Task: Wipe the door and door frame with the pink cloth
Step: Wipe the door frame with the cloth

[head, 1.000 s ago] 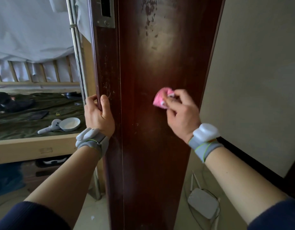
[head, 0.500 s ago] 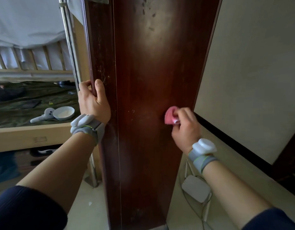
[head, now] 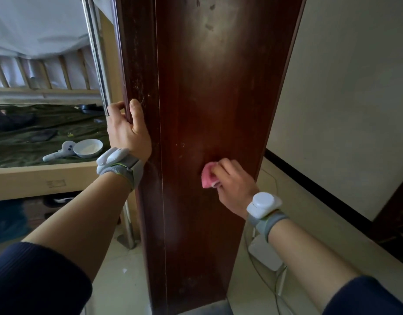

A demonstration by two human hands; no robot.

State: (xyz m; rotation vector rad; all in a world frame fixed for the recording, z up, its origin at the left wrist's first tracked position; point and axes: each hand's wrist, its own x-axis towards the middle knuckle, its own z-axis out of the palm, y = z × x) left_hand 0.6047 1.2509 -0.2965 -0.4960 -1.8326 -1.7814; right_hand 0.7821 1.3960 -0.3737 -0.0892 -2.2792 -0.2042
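Observation:
A dark red-brown wooden door (head: 209, 92) stands edge-on in front of me, its narrow edge face on the left and its wide face on the right. My left hand (head: 125, 130) grips the door's left edge, thumb on the near side and fingers wrapped behind it. My right hand (head: 232, 185) holds a bunched pink cloth (head: 208, 177) and presses it against the wide face, low on the door near its right side. Scuffs and pale marks show high on the door.
A wooden bed frame (head: 41, 178) with a green cover stands at the left, carrying a white bowl (head: 88, 147) and a white handheld device (head: 59, 152). A metal pole (head: 98, 64) runs beside the door. A white box with cables (head: 266, 255) lies on the floor by the cream wall (head: 346, 87).
My right hand has carried the pink cloth down the door face, from mid height to lower down. My left hand keeps its grip on the door edge.

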